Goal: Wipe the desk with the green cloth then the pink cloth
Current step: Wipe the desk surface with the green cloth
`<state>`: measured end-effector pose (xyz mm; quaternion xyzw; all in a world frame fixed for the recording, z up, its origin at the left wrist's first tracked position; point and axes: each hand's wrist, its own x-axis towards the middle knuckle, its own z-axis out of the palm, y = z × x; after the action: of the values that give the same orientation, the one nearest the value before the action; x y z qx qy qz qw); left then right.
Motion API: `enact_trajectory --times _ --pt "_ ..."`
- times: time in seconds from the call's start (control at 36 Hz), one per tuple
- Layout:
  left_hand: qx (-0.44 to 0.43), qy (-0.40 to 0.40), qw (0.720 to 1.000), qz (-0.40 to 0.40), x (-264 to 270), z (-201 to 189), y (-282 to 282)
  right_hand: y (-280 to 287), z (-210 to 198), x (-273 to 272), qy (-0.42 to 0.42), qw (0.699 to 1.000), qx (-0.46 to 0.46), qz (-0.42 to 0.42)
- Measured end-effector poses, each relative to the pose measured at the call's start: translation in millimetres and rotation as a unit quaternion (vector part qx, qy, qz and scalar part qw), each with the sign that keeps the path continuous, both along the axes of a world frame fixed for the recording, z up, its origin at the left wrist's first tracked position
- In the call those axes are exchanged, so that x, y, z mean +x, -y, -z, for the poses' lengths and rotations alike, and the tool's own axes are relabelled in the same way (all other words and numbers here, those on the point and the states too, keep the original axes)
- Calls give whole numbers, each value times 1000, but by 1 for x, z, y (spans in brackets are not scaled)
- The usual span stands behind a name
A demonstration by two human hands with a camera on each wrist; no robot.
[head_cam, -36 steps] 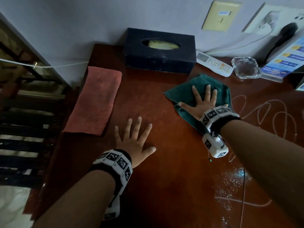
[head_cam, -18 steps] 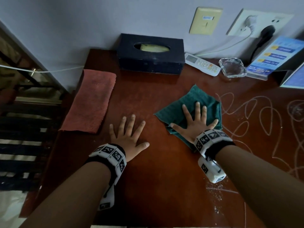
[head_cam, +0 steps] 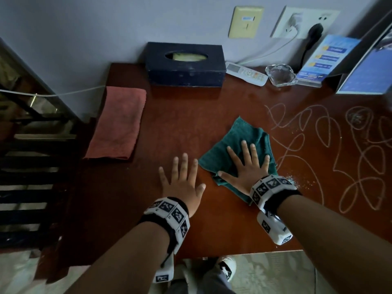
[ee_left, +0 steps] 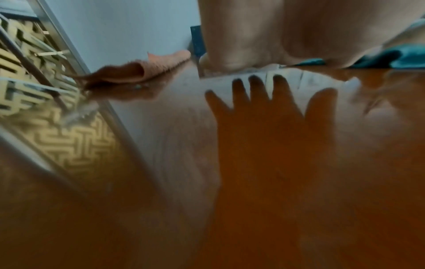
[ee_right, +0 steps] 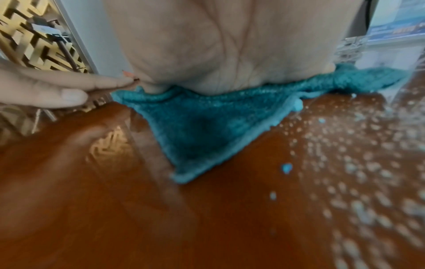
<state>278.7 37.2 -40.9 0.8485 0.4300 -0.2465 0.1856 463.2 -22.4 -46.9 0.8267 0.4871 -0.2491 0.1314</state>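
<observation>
My right hand (head_cam: 247,165) lies flat with spread fingers on the green cloth (head_cam: 235,143), pressing it onto the reddish wooden desk (head_cam: 180,115). In the right wrist view the palm (ee_right: 220,45) covers the cloth (ee_right: 207,127), whose corner points toward the camera. My left hand (head_cam: 181,180) rests flat on bare wood just left of the cloth, fingers spread. The pink cloth (head_cam: 118,122) lies folded along the desk's left edge, untouched; the left wrist view shows the pink cloth (ee_left: 147,69) beyond the fingers. White scribbles (head_cam: 339,149) and crumbs (head_cam: 297,181) mark the desk to the right.
A dark tissue box (head_cam: 185,64) stands at the back against the wall. A white remote (head_cam: 246,73), a glass ashtray (head_cam: 281,74) and a blue leaflet stand (head_cam: 324,60) sit at the back right. The desk's front edge (head_cam: 244,252) is near my wrists.
My right hand has dragged the green cloth from the back of the desk toward me. The left hand has stayed flat in place. The camera view has shifted.
</observation>
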Motion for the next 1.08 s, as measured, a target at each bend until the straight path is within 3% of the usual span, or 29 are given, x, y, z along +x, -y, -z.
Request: enact_trajectory --times 0.11,0.28,0.69,1.08 --pt "-16 -11 1000 -7 3 10 8 2 -4 -11 23 1000 13 1" --pt "-25 -16 999 -18 4 11 6 2 6 -23 -42 997 37 45" --pt "-28 -30 999 -26 4 13 5 -3 9 -3 -37 998 46 -13" --pt "-38 -37 998 -23 6 7 4 55 10 -8 -30 990 35 -130"
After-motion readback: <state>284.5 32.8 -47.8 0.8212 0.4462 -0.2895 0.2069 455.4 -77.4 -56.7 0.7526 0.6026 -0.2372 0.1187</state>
